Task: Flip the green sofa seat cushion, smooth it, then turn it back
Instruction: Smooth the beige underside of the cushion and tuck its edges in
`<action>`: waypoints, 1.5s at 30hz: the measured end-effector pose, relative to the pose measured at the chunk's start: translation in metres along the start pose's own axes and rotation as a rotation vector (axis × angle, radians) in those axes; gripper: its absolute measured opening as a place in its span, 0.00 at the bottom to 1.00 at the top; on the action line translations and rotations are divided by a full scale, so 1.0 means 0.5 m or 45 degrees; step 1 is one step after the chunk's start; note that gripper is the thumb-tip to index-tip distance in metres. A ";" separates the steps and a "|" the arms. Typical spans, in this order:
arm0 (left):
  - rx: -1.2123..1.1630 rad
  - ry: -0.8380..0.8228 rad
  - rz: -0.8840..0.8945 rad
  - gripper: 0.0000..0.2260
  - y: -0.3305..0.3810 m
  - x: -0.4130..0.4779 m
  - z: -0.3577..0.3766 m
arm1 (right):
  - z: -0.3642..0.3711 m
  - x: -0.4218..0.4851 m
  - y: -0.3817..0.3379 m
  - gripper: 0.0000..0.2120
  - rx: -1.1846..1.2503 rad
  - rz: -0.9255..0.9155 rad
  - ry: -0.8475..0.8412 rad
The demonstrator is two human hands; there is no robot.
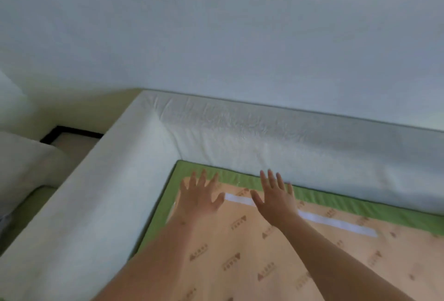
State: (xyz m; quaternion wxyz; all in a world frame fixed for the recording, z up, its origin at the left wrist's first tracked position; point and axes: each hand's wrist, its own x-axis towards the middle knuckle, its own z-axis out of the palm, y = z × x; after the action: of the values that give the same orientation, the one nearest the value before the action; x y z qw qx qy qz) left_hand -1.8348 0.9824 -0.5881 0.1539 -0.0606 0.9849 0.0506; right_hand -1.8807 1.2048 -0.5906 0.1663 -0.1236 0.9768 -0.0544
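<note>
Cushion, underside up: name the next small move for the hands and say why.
Probably sweep both palms across the tan fabric toward the near edge. The cushion lies underside up, so the flip looks done; the left hand and right hand are flat, fingers spread, at the far corner by the backrest, with most of the surface nearer you.

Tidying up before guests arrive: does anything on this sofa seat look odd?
Yes. The green seat cushion lies wrong side up: its tan printed backing and a white strip face upward, with green showing only along the edges. The left hand and right hand rest flat on it, fingers spread.
</note>
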 end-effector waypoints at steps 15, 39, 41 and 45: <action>0.009 0.326 -0.107 0.31 -0.113 -0.582 -0.231 | -0.168 -0.471 -0.223 0.45 -0.173 -0.427 0.296; 0.022 0.243 0.289 0.30 0.658 -0.686 -0.197 | -0.224 -0.912 0.587 0.42 -0.176 0.050 0.317; 0.000 0.239 0.338 0.30 0.766 -0.671 -0.186 | -0.221 -0.947 0.709 0.40 -0.246 0.113 0.307; 0.051 0.162 0.519 0.31 0.988 -0.652 -0.150 | -0.212 -0.998 0.913 0.39 -0.221 0.273 0.253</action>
State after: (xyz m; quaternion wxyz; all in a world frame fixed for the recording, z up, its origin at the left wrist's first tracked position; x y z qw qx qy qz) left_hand -1.6154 1.4953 -0.3763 0.0793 0.1397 0.9854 0.0571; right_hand -1.5623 1.7810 -0.4026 0.0625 -0.0267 0.9970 0.0364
